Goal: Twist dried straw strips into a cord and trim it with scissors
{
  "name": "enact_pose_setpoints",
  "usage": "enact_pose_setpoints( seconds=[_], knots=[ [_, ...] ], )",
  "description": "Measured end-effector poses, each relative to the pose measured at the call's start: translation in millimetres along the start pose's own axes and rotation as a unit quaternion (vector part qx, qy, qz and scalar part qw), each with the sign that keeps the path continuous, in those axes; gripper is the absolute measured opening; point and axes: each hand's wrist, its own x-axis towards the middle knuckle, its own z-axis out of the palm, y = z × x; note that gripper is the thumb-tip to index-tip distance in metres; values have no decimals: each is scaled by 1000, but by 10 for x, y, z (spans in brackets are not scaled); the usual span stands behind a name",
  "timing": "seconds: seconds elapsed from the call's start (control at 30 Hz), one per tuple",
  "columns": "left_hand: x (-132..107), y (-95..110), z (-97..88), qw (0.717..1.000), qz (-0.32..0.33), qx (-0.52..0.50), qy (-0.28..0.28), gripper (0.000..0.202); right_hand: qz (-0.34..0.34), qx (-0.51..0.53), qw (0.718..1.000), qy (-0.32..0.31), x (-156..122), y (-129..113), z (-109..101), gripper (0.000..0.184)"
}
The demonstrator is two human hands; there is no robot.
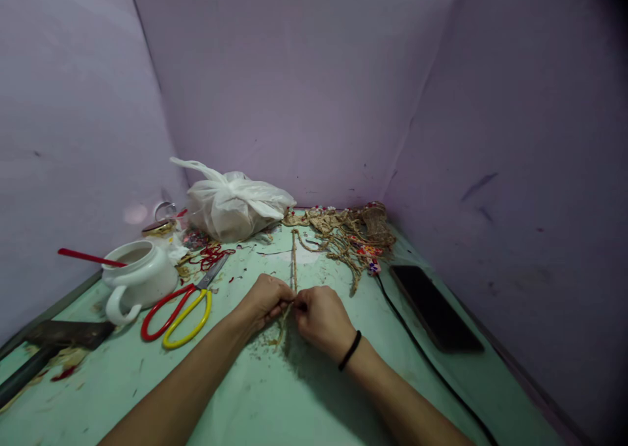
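A thin brown twine cord runs from the back of the pale green table toward me. My left hand and my right hand meet at its near part, fingertips pinched together on it. Loose strands of the cord hang below the fingers. The exact grip point is hidden by the fingers. A black band circles my right wrist. To the left of my hands lie scissors with one red and one yellow handle, blades a little apart.
A white mug holding a red stick and a hammer stand left. A knotted white plastic bag and a twine heap sit at the back. A phone and black cable lie right. Purple walls enclose the table.
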Motion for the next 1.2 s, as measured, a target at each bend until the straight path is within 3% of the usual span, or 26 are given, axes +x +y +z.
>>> enact_pose_setpoints(
  seconds=[0.13,0.23,0.33,0.47,0.57,0.63,0.73,0.83,1.0,1.2],
  knots=[
    [32,-19,-66,999,26,-5,-27,9,-1,26,999,-21,28,53,2,16],
    [58,-32,-94,999,26,-17,-37,10,73,138,987,20,133,189,-26,24],
    [74,-45,-110,998,19,-34,-51,10,162,323,931,60,245,307,-3,25],
    [85,-59,-111,998,14,-39,-54,7,217,501,836,-59,266,273,90,16],
    [79,-59,-100,999,13,-23,-44,6,228,542,801,-108,225,186,149,13],
    [64,-50,-90,999,20,-3,-38,6,237,538,803,-101,212,166,173,13],
    [37,-27,-84,997,31,52,-39,8,227,506,829,-74,223,196,199,13],
    [18,-9,-89,985,59,164,-3,9,216,494,841,-49,245,232,230,10],
    [-89,40,-40,907,112,382,137,13,203,492,846,-37,255,233,286,7],
    [-374,44,266,846,105,494,169,26,241,542,803,-52,221,200,237,5]
  ],
)
